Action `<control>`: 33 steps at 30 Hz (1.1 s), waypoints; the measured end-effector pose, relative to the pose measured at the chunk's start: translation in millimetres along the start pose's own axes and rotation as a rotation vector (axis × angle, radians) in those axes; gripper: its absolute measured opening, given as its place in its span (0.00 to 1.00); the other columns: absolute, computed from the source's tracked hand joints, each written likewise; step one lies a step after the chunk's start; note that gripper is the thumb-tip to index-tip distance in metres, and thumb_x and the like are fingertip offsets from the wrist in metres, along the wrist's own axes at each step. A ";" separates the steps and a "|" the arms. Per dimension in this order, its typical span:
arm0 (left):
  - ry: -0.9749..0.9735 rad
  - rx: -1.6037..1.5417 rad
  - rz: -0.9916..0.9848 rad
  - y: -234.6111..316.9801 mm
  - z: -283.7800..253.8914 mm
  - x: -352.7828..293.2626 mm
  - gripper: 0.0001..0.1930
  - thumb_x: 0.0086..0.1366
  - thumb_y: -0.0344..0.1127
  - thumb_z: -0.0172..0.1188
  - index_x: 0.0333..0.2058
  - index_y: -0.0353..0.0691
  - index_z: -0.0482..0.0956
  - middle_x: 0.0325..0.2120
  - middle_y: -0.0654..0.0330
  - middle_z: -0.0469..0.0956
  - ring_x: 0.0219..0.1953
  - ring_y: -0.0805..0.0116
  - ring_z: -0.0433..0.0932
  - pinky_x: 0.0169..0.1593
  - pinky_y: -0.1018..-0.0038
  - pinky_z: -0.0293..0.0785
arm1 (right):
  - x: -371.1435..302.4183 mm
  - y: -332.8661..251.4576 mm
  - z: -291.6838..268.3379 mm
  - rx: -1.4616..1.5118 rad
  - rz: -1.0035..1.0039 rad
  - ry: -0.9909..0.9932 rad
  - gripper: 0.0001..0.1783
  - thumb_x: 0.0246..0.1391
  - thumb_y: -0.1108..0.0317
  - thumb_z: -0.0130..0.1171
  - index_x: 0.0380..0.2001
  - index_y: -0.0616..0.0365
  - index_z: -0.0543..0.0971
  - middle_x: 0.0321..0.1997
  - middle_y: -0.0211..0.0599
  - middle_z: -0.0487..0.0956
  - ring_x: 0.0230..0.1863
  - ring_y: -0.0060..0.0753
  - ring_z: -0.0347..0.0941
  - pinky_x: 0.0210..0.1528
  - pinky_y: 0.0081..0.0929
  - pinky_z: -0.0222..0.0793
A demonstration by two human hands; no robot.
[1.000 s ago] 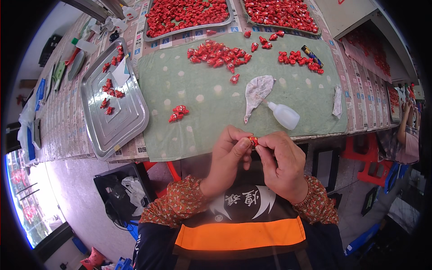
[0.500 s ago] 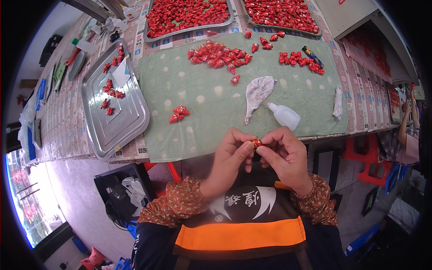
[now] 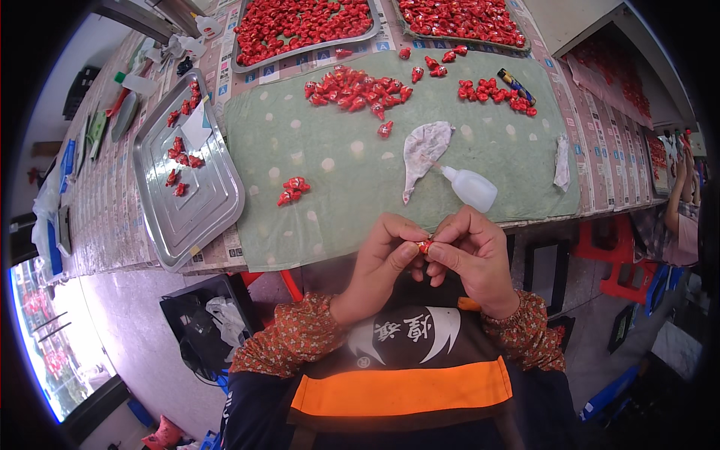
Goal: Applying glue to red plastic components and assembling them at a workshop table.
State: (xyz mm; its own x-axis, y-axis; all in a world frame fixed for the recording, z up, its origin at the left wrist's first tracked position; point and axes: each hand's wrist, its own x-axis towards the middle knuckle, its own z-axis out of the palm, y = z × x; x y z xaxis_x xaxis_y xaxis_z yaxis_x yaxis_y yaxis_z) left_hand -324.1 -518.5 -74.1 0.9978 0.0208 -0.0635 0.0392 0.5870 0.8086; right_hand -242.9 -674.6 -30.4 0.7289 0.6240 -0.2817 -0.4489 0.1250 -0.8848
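Note:
Between the fingertips of both hands sits a small red figurine (image 3: 424, 246), just in front of the table edge. My left hand (image 3: 384, 259) pinches it from one side and my right hand (image 3: 474, 259) from the other, so most of it is covered. Beyond my right hand a white squeeze bottle (image 3: 472, 188) lies on the green cloth (image 3: 337, 180), its nozzle against a crumpled white rag (image 3: 426, 154). A loose pile of like red figurines (image 3: 356, 88) lies farther back, and a small cluster of them (image 3: 293, 190) rests to the left.
A shallow metal tray (image 3: 202, 210) with several red figurines stands at the left. Two trays full of them (image 3: 304, 30) (image 3: 461, 21) are at the back. A dark tube (image 3: 515, 85) lies by another group at right. Another person's arm (image 3: 679, 184) shows at far right, near red stools (image 3: 611, 247).
The whole view has shifted slightly. My hands still hold the small red figurine at the same place, with the fingers and the figurine turned a little.

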 end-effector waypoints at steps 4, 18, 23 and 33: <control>-0.005 0.050 0.042 -3.5 -1.0 -0.9 0.07 0.72 0.33 0.49 0.44 0.39 0.65 0.39 0.61 0.68 0.34 0.77 0.69 0.39 0.80 0.69 | 1.1 6.1 -1.3 0.040 -0.001 0.009 0.07 0.56 0.77 0.60 0.31 0.62 0.71 0.28 0.36 0.78 0.26 0.23 0.78 0.24 0.16 0.74; 0.027 0.125 0.127 -6.4 6.6 -3.8 0.07 0.73 0.31 0.46 0.46 0.39 0.65 0.39 0.61 0.67 0.38 0.77 0.67 0.44 0.80 0.65 | 2.5 12.8 -1.7 0.165 0.024 0.013 0.07 0.56 0.76 0.61 0.30 0.62 0.72 0.26 0.37 0.77 0.22 0.22 0.75 0.20 0.17 0.72; 0.030 0.111 0.110 -7.2 7.0 -4.4 0.06 0.72 0.31 0.46 0.45 0.39 0.64 0.41 0.61 0.66 0.41 0.76 0.66 0.50 0.79 0.63 | 2.1 13.3 -2.0 0.189 0.019 0.013 0.07 0.55 0.76 0.61 0.30 0.62 0.72 0.27 0.37 0.77 0.22 0.22 0.75 0.19 0.17 0.71; 0.031 0.093 0.103 -7.5 7.7 -6.3 0.06 0.73 0.31 0.46 0.45 0.39 0.64 0.41 0.61 0.66 0.42 0.77 0.66 0.51 0.79 0.62 | 0.7 14.7 -1.3 0.210 0.030 0.026 0.07 0.55 0.76 0.61 0.30 0.61 0.72 0.26 0.36 0.76 0.21 0.22 0.75 0.18 0.17 0.71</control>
State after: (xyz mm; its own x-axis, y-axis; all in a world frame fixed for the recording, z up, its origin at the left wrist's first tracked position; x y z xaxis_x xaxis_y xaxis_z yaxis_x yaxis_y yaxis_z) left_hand -330.3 -529.2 -75.3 0.9947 0.1030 0.0062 -0.0575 0.5030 0.8624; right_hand -248.3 -673.3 -44.1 0.7252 0.6103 -0.3188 -0.5668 0.2663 -0.7796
